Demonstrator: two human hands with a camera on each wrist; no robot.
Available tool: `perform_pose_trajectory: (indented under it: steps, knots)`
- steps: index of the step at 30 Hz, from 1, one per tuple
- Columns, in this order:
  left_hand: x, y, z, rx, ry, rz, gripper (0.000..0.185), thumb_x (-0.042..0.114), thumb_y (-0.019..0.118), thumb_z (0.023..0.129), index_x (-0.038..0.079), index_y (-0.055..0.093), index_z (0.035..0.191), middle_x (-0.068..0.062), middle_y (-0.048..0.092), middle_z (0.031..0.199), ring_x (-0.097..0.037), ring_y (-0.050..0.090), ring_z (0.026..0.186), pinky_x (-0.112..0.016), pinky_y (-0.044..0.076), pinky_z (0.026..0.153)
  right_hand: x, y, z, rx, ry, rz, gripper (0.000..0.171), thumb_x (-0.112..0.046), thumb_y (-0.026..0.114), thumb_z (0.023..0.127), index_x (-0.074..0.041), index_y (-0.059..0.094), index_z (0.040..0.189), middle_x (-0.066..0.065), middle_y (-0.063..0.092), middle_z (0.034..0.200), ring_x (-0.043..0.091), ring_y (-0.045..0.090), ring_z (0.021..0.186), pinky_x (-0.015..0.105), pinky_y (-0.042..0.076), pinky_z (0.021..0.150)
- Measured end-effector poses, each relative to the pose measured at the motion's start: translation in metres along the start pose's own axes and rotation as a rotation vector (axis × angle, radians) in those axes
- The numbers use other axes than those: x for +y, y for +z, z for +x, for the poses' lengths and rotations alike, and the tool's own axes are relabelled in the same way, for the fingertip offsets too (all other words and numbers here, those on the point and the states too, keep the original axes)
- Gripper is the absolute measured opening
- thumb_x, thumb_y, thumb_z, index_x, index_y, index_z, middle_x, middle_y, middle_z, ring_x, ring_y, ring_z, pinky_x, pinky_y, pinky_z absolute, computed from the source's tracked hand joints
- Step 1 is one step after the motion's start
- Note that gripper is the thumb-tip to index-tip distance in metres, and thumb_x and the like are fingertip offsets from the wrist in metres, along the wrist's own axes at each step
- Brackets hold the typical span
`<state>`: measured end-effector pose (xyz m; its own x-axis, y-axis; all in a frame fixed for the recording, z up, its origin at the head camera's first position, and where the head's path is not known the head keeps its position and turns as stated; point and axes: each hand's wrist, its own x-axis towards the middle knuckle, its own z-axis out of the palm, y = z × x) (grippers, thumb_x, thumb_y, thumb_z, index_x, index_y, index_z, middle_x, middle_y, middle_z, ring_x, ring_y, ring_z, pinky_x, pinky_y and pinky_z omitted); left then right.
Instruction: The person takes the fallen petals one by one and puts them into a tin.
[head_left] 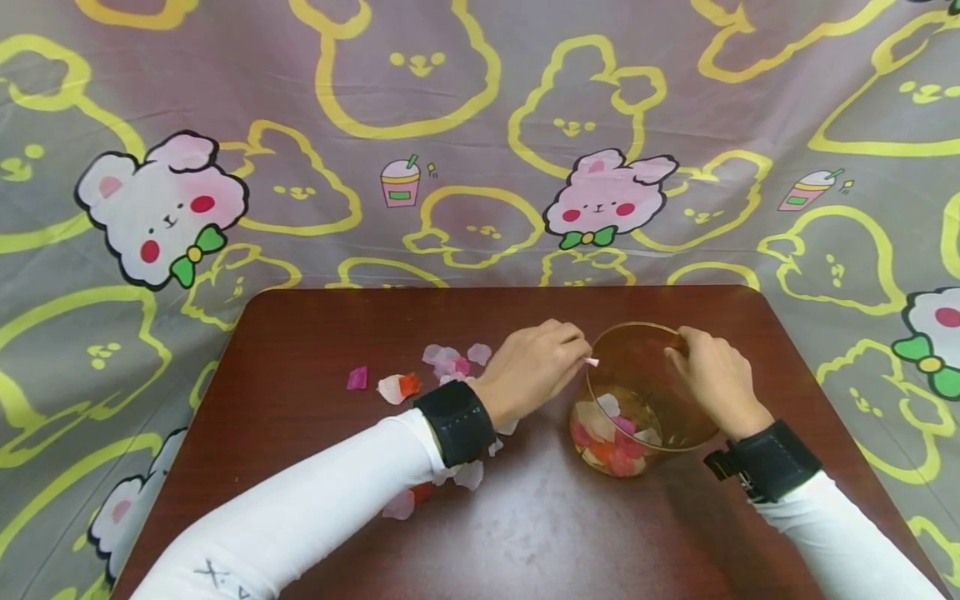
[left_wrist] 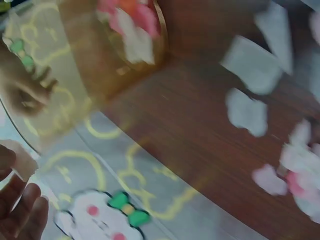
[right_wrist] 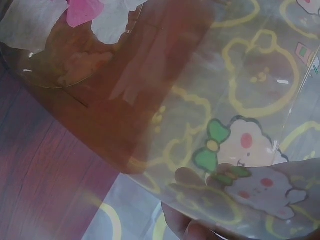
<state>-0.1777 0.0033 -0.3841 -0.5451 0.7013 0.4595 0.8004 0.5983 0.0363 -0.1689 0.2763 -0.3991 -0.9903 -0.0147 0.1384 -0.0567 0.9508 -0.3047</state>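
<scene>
Your left hand (head_left: 534, 364) pinched a pale petal (head_left: 592, 362) in its fingers, just beside the cup's rim. Your right hand (head_left: 714, 377) gripped the tilted cup (head_left: 637, 400) at its far rim.

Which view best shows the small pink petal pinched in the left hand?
The head view: the small pink petal shows sharp beside the clear amber cup's rim. The left wrist view blurs it; the right wrist view misses it.

Dark wooden table (head_left: 315, 350), cartoon-bunny patterned cloth (head_left: 480, 150) draped behind and around it
</scene>
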Motion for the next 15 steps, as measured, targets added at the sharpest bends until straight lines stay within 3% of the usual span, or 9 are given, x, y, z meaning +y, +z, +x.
perform_pose_trajectory:
  steps: [5, 10, 15]
  knots:
    - [0.027, 0.003, 0.012, -0.068, 0.071, 0.025, 0.014, 0.027, 0.068, 0.096, 0.022, 0.076, 0.107, 0.008, 0.073, 0.104, -0.009, 0.065, 0.097, -0.019, 0.053, 0.083, 0.002, 0.0, 0.001, 0.012, -0.002, -0.001, 0.014, -0.018, 0.066, 0.096, -0.005, 0.065, 0.092, 0.014, 0.065, 0.072, 0.029, 0.06, 0.06, 0.038, 0.038, 0.047]
    - [0.044, 0.01, 0.015, -0.126, 0.128, 0.041, 0.009, 0.023, 0.065, 0.096, 0.025, 0.074, 0.098, 0.011, 0.072, 0.09, -0.008, 0.065, 0.087, -0.021, 0.049, 0.078, 0.002, 0.001, 0.001, 0.013, 0.001, 0.008, 0.014, -0.019, 0.065, 0.096, -0.006, 0.065, 0.092, 0.015, 0.066, 0.074, 0.032, 0.061, 0.062, 0.039, 0.038, 0.048]
    - [0.048, 0.012, 0.017, -0.174, 0.107, -0.009, 0.018, 0.029, 0.059, 0.101, 0.025, 0.075, 0.094, 0.012, 0.072, 0.084, -0.008, 0.065, 0.086, -0.023, 0.049, 0.084, 0.002, 0.001, 0.0, 0.006, -0.001, 0.013, 0.013, -0.018, 0.065, 0.096, -0.005, 0.064, 0.093, 0.014, 0.066, 0.073, 0.031, 0.061, 0.062, 0.039, 0.038, 0.048]
